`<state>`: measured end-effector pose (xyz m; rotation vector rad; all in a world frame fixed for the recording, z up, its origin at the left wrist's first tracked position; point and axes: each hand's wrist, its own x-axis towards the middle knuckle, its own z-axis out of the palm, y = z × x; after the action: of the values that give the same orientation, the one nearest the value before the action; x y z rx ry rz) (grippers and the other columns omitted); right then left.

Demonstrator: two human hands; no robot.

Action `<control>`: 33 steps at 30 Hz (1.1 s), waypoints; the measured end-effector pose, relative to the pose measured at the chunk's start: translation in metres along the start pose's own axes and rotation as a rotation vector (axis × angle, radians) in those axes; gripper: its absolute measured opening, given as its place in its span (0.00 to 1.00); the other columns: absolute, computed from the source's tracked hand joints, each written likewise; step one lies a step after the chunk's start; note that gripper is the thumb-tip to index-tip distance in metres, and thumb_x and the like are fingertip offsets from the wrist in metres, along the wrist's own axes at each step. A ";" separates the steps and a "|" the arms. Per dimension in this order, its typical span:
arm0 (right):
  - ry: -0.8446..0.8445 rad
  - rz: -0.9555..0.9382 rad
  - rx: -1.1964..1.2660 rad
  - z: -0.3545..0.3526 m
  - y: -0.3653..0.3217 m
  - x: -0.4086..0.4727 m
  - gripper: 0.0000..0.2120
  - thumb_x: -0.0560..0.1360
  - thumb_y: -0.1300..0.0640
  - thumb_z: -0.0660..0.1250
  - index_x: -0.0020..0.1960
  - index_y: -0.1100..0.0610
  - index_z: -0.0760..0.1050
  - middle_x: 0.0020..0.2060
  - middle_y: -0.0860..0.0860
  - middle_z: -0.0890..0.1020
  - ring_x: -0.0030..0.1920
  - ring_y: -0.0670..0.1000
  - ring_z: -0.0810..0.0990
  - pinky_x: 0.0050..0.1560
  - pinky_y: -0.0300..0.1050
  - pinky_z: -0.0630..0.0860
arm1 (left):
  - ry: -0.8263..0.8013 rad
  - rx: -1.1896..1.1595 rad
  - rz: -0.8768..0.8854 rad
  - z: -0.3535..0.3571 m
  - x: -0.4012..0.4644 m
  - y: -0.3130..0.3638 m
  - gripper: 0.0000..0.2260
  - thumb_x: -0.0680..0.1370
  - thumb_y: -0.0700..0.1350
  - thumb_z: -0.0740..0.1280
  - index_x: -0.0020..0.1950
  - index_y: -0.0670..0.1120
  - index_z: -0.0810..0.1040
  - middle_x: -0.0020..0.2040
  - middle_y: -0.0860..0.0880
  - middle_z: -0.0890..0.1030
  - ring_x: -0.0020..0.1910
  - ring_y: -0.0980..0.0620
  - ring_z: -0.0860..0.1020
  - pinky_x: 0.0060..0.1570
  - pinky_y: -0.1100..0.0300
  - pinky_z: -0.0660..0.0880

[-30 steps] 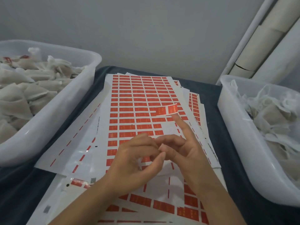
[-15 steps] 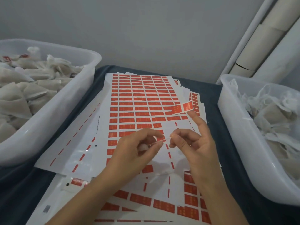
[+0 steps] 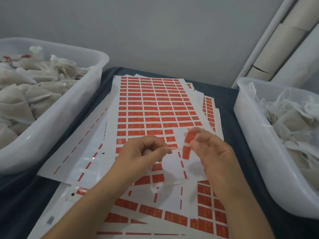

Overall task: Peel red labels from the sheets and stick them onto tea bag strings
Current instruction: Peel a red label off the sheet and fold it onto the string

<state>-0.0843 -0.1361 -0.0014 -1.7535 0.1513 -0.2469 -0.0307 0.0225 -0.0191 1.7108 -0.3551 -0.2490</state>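
Label (image 3: 187,145) now down at string (image 3: 174,148) (bins flanking).

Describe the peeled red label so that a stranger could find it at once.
Look at the label sheets between the two white tubs. Above their near half, the right hand pinches one red label. Unlike the flat ones, it hangs curled in the air, off the sheet.

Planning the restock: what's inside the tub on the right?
The right tub holds a loose heap of pale tea bags with white strings. Anything beneath the top layer is covered.
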 end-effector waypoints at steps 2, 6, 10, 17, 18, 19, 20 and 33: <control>-0.164 0.029 0.013 0.006 0.000 -0.001 0.12 0.64 0.47 0.66 0.44 0.50 0.78 0.43 0.29 0.80 0.47 0.30 0.77 0.37 0.20 0.70 | -0.015 0.021 0.012 0.001 0.000 0.000 0.14 0.73 0.45 0.67 0.29 0.60 0.80 0.30 0.59 0.79 0.34 0.63 0.77 0.32 0.76 0.71; -0.174 0.058 -0.016 0.010 0.008 0.000 0.13 0.64 0.47 0.66 0.46 0.51 0.77 0.43 0.36 0.82 0.47 0.35 0.79 0.40 0.22 0.71 | -0.012 0.040 0.036 0.001 -0.001 0.000 0.14 0.73 0.42 0.67 0.29 0.55 0.78 0.28 0.58 0.78 0.33 0.63 0.76 0.31 0.77 0.70; -0.119 0.049 0.000 0.008 0.010 0.001 0.12 0.64 0.47 0.67 0.46 0.50 0.77 0.42 0.37 0.82 0.46 0.36 0.80 0.39 0.22 0.71 | -0.009 0.028 0.038 0.001 0.000 -0.001 0.11 0.73 0.45 0.68 0.31 0.56 0.79 0.30 0.59 0.79 0.34 0.63 0.77 0.33 0.77 0.71; -0.075 0.039 0.025 0.008 0.012 0.003 0.12 0.63 0.48 0.67 0.44 0.51 0.76 0.42 0.37 0.82 0.45 0.37 0.81 0.38 0.23 0.72 | -0.005 0.042 0.045 0.003 0.000 -0.001 0.11 0.73 0.45 0.69 0.31 0.57 0.79 0.30 0.59 0.79 0.34 0.63 0.77 0.32 0.77 0.71; -0.074 0.037 0.022 0.008 0.012 0.002 0.12 0.63 0.48 0.67 0.44 0.51 0.76 0.42 0.37 0.82 0.45 0.37 0.81 0.38 0.23 0.72 | -0.006 0.043 0.046 0.003 0.000 -0.001 0.12 0.73 0.45 0.69 0.30 0.57 0.79 0.30 0.59 0.79 0.34 0.63 0.77 0.32 0.77 0.71; -0.072 0.034 0.017 0.008 0.012 0.002 0.12 0.63 0.47 0.67 0.44 0.51 0.76 0.42 0.37 0.82 0.45 0.37 0.80 0.38 0.22 0.71 | -0.007 0.042 0.045 0.003 -0.001 -0.001 0.12 0.73 0.45 0.69 0.30 0.57 0.79 0.30 0.59 0.79 0.34 0.63 0.77 0.32 0.77 0.71; -0.071 0.029 0.012 0.008 0.012 0.002 0.12 0.63 0.47 0.67 0.44 0.51 0.76 0.42 0.37 0.82 0.45 0.37 0.80 0.38 0.22 0.71 | -0.006 0.041 0.045 0.003 -0.001 0.000 0.12 0.73 0.45 0.69 0.30 0.58 0.79 0.30 0.59 0.79 0.34 0.63 0.77 0.32 0.77 0.71; -0.072 -0.085 -0.078 0.010 0.016 0.005 0.08 0.65 0.49 0.66 0.42 0.49 0.76 0.39 0.40 0.82 0.45 0.39 0.81 0.42 0.25 0.73 | -0.024 -0.014 0.036 0.003 -0.003 0.003 0.09 0.67 0.59 0.66 0.31 0.57 0.80 0.30 0.57 0.79 0.33 0.62 0.76 0.32 0.77 0.70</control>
<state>-0.0764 -0.1309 -0.0189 -1.8461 0.0351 -0.2423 -0.0348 0.0201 -0.0165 1.6875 -0.4006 -0.2454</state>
